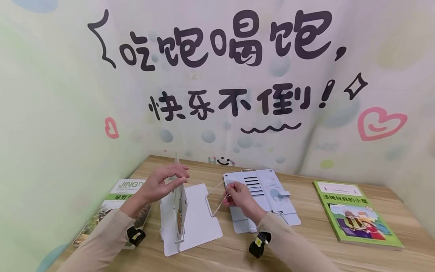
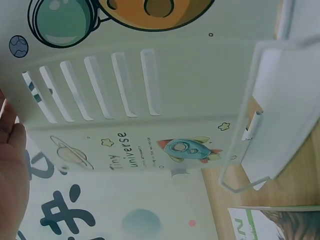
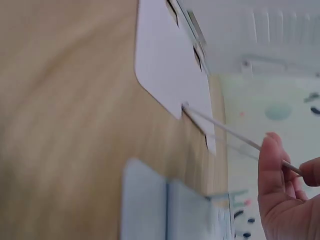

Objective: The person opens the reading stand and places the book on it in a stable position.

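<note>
The left hand (image 1: 163, 185), fingers nearly straight and thumb apart, reaches across the top of the slotted upright panel (image 2: 200, 85), above its white base plate (image 1: 200, 223). The right hand (image 1: 239, 196) pinches the thin wire leg (image 3: 225, 128) between thumb and fingers, right of that plate. A second slotted stand (image 1: 275, 189) lies flat beneath and beyond the right hand; a green book (image 1: 357, 215) lies farther right.

Plain beige, long: L slv (image 1: 102, 240) just back of L hand (image 1: 159, 187), R slv (image 1: 299, 245) just back of R hand (image 1: 240, 196). Behind grip, inboard of cuffs, sm. blk strap-on units: L unit (image 1: 137, 237) w/ pale patch; R unit (image 1: 258, 246) w/ yellow mark.
</note>
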The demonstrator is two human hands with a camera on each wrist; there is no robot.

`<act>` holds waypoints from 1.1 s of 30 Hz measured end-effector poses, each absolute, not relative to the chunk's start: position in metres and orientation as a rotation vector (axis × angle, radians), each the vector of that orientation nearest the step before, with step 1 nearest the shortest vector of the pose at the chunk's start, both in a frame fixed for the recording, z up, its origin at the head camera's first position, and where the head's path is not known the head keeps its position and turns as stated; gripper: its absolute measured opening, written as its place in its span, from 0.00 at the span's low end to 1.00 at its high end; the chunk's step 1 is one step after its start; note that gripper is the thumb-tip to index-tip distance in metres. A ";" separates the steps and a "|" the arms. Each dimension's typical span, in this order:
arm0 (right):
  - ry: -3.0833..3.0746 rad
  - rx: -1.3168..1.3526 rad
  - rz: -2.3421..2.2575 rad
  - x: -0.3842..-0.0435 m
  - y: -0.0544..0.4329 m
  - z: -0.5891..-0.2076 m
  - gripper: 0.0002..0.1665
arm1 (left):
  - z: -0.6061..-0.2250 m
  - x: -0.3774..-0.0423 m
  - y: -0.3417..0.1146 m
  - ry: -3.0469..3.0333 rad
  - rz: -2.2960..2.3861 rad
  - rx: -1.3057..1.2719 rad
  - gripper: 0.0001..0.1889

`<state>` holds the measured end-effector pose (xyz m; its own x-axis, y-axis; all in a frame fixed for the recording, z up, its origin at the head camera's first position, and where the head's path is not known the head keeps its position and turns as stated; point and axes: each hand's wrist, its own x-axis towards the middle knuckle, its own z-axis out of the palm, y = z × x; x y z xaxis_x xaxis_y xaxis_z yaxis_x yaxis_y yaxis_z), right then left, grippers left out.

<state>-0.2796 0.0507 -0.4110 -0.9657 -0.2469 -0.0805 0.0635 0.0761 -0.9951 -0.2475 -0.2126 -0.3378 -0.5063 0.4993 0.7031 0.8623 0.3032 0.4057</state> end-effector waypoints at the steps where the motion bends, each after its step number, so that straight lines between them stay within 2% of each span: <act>1: 2.116 -0.226 -2.000 -0.274 0.048 -0.411 0.11 | -0.338 -0.247 -0.213 -2.129 -1.087 -1.215 0.14; 6: 2.165 -0.511 -1.949 -0.254 0.033 -0.409 0.13 | -0.337 -0.244 -0.212 -2.139 -1.094 -1.255 0.14; 12: 2.204 -0.810 -1.671 -0.247 0.020 -0.414 0.11 | -0.337 -0.241 -0.213 -2.149 -1.115 -1.263 0.13; 23: 2.338 -0.850 -1.364 -0.253 0.012 -0.432 0.02 | -0.340 -0.245 -0.206 -2.134 -1.136 -1.269 0.13; 33: 2.357 -0.816 -1.353 -0.254 0.014 -0.439 0.02 | -0.343 -0.249 -0.194 -2.161 -1.083 -1.264 0.12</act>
<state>-0.2538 0.0144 -0.4388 -0.7925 -0.6096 0.0190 -0.3238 0.3942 -0.8601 -0.2491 -0.1939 -0.3425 -0.5041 0.5434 0.6712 0.8630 0.2869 0.4158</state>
